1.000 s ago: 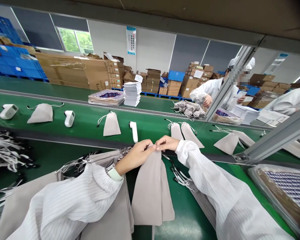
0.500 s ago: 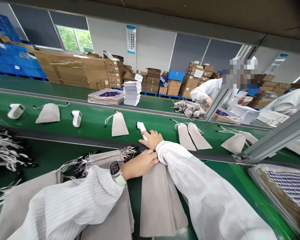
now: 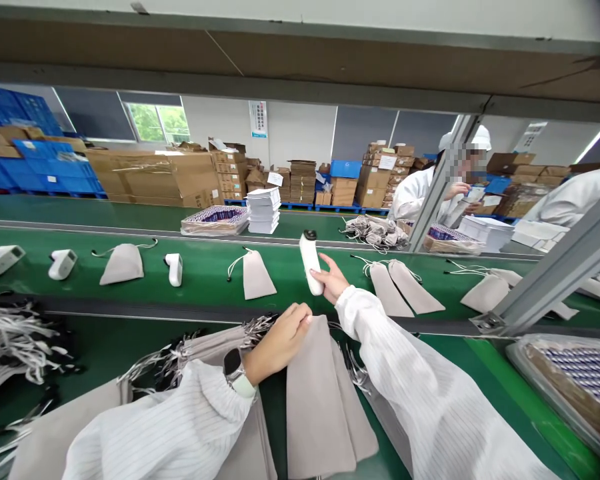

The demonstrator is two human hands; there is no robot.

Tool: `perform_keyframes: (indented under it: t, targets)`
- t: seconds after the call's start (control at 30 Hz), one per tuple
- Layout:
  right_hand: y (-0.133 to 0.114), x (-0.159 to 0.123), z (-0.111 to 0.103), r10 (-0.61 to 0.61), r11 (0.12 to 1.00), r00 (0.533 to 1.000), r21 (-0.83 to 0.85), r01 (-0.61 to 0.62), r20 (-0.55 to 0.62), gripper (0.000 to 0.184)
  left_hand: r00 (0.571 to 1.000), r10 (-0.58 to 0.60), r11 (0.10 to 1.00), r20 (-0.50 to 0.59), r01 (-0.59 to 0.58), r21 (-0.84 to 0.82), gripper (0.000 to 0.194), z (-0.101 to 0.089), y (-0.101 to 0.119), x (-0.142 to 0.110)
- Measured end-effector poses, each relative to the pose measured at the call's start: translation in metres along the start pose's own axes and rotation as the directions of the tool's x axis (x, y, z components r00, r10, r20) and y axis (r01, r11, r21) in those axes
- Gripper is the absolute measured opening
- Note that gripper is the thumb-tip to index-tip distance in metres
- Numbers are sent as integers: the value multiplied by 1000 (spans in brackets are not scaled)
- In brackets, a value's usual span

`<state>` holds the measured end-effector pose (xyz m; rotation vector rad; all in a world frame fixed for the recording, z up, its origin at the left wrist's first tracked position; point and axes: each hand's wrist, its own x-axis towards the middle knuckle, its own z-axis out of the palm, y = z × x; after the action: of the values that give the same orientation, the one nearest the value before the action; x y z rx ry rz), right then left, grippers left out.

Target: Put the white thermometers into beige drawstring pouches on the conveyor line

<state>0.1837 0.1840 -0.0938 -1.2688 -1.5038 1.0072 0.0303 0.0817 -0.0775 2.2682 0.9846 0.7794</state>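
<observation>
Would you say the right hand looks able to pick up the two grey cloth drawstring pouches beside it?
Probably not yet: the pouches lie close, but the right hand holds a white, dark-topped handheld device.

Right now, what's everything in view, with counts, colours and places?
Held device: one, white, in the right hand
Belt devices: three, white, left on the green belt
Nearest pouches: at least two, grey, at the left hand
Belt pouches: six or more, grey, along the belt
Pouch stacks: uncounted, grey, lower left
Cords: many, white, left edge
Pouch heap: one, grey, beyond the belt
Trays: three, blue-and-white contents, right and beyond
Paper stacks: two, white, beyond
Cartons: many, brown, rear
Crates: several, blue, rear
Window: one, bright, rear left
Signs: two, white, rear wall
Metal frame: one, grey, overhead, right
Co-workers: two, white clothing, right
Watch: one, dark, left wrist
Sleeves: two, white, foreground
Hands: two, bare, centre
</observation>
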Motion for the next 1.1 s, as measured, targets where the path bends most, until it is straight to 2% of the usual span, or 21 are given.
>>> perform_keyframes:
  t: [0.07, 0.1, 0.17, 0.33, 0.4, 0.43, 0.5, 0.57, 0.63, 0.7, 0.8, 0.83, 0.87, 0.9, 0.93, 0.97, 1.0, 1.03, 1.07, 1.1]
  targets:
    - [-14, -6, -7, -35, 919, 994, 394, -7, 99, 79, 1000, -8, 1000, -20, 8, -26, 26, -1, -2, 1]
    - [-21, -9, -9, -43, 860, 989, 510, -35, 141, 85, 999, -13, 999, -34, 12, -33, 26, -1, -2, 1]
    - [-33, -17, -12, -24, 817, 982, 569, -90, 190, 89, 997, -22, 999, -73, 19, -38, 26, -1, -3, 2]
    - [-39, -27, -5, 6, 835, 982, 539, -109, 190, 99, 990, -34, 999, -134, 29, -37, 26, -1, -3, 3]
    - [-37, -26, 0, 7, 838, 983, 536, -106, 183, 95, 984, -28, 999, -174, 21, -39, 25, -1, -3, 3]
    - [-36, -26, 3, 15, 838, 984, 535, -110, 179, 88, 979, -25, 999, -202, 18, -37, 24, -1, -4, 3]
    - [-35, -25, 6, 37, 844, 981, 519, -131, 188, 62, 958, -27, 1000, -284, 23, -18, 21, -3, -6, 4]
    - [-35, -26, 9, 63, 864, 968, 471, -175, 244, 40, 918, -41, 998, -394, 52, 18, 19, -7, -10, 6]
    - [-36, -28, 11, 86, 892, 942, 396, -218, 324, 44, 875, -52, 994, -482, 92, 61, 19, -12, -14, 7]
    - [-37, -31, 13, 116, 923, 908, 295, -248, 402, 51, 850, -67, 987, -522, 132, 88, 20, -16, -17, 8]
    - [-39, -35, 17, 185, 954, 843, 114, -278, 505, 58, 847, -94, 981, -524, 169, 97, 23, -19, -19, 10]
    - [-40, -35, 17, 205, 959, 833, 66, -276, 514, 59, 849, -102, 979, -518, 177, 99, 24, -20, -18, 11]
    - [-40, -35, 15, 208, 966, 850, 34, -256, 483, 61, 851, -117, 976, -511, 193, 98, 24, -21, -17, 11]
    - [-41, -34, 12, 183, 978, 898, 16, -206, 399, 61, 858, -152, 971, -491, 223, 89, 24, -24, -13, 10]
    - [-40, -33, 6, 126, 992, 956, -11, -127, 264, 60, 873, -220, 959, -436, 275, 65, 24, -27, -8, 9]
    - [-39, -31, -3, 37, 997, 995, -69, -31, 93, 57, 894, -314, 940, -319, 340, 26, 26, -32, -1, 7]
    - [-37, -28, -13, -71, 986, 995, -155, 59, -72, 52, 904, -404, 914, -142, 405, -20, 28, -37, 7, 5]
    - [-34, -26, -25, -173, 961, 966, -250, 122, -194, 47, 887, -457, 885, 65, 461, -69, 31, -42, 17, 3]
    - [-31, -23, -36, -249, 932, 931, -328, 156, -268, 43, 850, -451, 860, 272, 495, -123, 34, -47, 28, 0]
    - [-27, -20, -47, -288, 913, 908, -373, 165, -303, 41, 831, -410, 842, 376, 504, -195, 37, -52, 38, -2]
